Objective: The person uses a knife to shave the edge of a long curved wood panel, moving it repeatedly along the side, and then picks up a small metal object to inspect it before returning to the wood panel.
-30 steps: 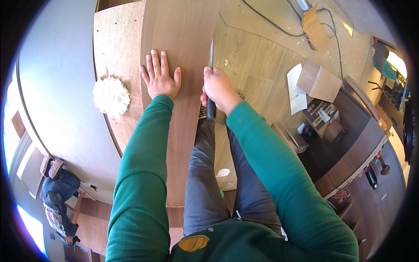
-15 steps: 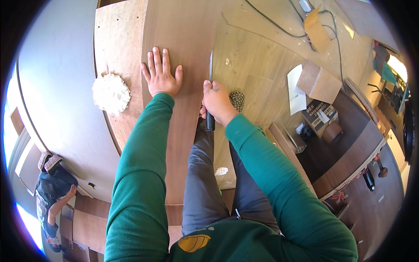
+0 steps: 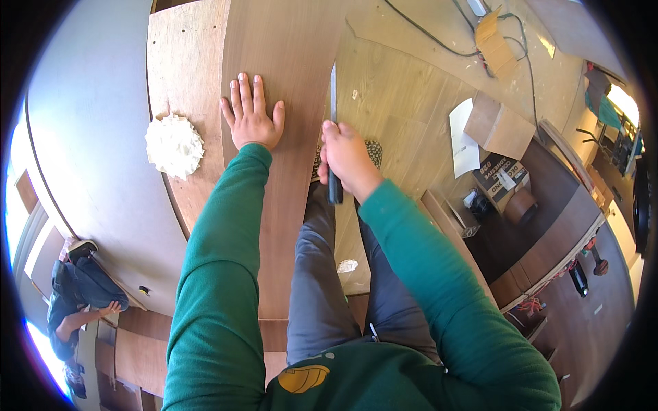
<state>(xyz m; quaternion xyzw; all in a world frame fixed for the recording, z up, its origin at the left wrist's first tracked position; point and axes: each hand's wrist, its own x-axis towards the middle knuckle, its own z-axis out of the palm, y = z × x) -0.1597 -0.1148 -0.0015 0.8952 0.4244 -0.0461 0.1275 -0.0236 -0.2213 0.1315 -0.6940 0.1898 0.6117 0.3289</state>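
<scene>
Workshop floor: you're pressing your left hand [image 3: 251,118] flat, fingers spread, on the long brown wood-veneer sheet [image 3: 281,103]; right hand [image 3: 348,159] is gripping the black-handled knife [image 3: 334,137] along its edge. Keep blade steady, fingers clear.

**What the floor carries**

You are over a wood-plank floor [image 3: 411,103]. Flat on it lies a long brown veneer sheet [image 3: 288,82], and a paler plywood panel [image 3: 181,75] lies along its left edge. A white crumpled rag [image 3: 173,146] rests on that panel near its lower left edge. Right of the sheet, on the bare floor, you have a white sheet of paper [image 3: 462,137], a cardboard box [image 3: 499,127] just beside it, and a black cable [image 3: 425,34] running along the far side.
</scene>
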